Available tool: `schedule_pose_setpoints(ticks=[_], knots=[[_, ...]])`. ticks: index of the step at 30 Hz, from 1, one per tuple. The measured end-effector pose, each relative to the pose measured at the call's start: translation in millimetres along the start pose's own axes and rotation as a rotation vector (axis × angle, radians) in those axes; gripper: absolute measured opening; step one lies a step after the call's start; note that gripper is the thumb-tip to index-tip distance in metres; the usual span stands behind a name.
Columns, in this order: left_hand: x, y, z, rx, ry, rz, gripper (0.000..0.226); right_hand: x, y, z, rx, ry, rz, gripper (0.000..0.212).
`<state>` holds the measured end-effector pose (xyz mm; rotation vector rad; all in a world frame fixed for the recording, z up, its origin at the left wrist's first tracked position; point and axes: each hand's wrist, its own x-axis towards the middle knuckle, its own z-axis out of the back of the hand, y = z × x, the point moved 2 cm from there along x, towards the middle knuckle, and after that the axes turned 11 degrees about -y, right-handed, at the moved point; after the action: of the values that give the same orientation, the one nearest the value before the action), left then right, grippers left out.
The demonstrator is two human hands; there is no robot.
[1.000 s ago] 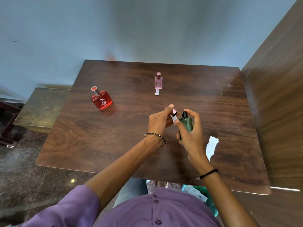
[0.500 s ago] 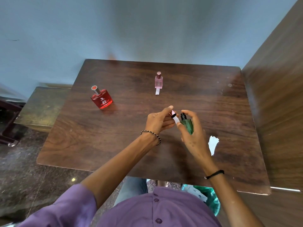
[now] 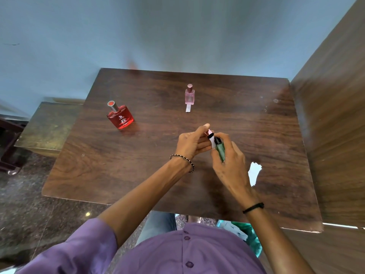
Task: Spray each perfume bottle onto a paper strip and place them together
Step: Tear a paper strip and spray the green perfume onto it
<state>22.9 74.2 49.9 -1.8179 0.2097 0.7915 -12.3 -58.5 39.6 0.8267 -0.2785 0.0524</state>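
Note:
My right hand grips a small green perfume bottle with a black nozzle, forefinger over its top. My left hand pinches a white paper strip and a pinkish cap right beside the nozzle. A pink bottle stands at the far middle of the brown table with a white strip lying in front of it. Far left stands a red bottle. More white paper lies by my right wrist.
A wooden panel rises along the table's right side. A lower bench sits left of the table. A blue wall is behind. A green bag lies below the table's near edge.
Both hands stayed together over the table's middle and drifted slightly. The green bottle tilted a little, with the strip still held at its nozzle.

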Motion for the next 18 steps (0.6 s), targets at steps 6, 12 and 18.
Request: schedule_pose_setpoints(ticks=[6,12,18], knots=[[-1.4,-1.4,-1.4,0.016,0.011,0.014,0.037,4.3,3.2,2.4,-0.027,0.013,0.045,0.037],[-3.4,-3.0,-3.6,0.001,0.002,0.034,0.042,3.4,3.1,2.2,-0.089,0.024,0.060,0.040],[-3.0,-3.2,-1.7,-0.018,0.048,0.037,0.035,1.2,0.5,7.9,0.015,-0.062,-0.006,0.022]])
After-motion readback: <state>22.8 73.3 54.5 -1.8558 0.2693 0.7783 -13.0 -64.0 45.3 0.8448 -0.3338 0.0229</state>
